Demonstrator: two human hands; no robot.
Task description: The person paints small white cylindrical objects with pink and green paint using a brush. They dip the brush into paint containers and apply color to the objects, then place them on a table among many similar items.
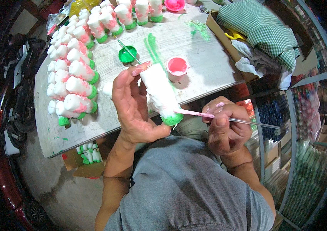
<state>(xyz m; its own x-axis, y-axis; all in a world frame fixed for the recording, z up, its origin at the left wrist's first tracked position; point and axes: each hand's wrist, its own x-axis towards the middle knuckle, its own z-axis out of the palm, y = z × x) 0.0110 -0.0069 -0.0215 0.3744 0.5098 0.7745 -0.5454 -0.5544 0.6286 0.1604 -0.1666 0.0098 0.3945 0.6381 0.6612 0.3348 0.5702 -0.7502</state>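
My left hand (pixel 130 106) grips a white figurine (pixel 158 86) with a green base, its fingers at the top end and its thumb by the base. Pink paint marks the figurine just above the green. My right hand (pixel 229 125) pinches a thin paintbrush (pixel 196 113), its pink-coated tip touching the figurine near the green base. On the table ahead stands a small tub of pink paint (pixel 177 68). To its left, a second brush (pixel 126 49) rests across a green paint lid (pixel 127 55).
Rows of white, pink and green figurines (pixel 79 80) line the table's left and far sides. A cardboard box (pixel 225 40) with a checked cloth (pixel 258 29) stands at the far right. Below the table, another box (pixel 82 169) holds similar pieces. Shelving (pixel 294 154) is on the right.
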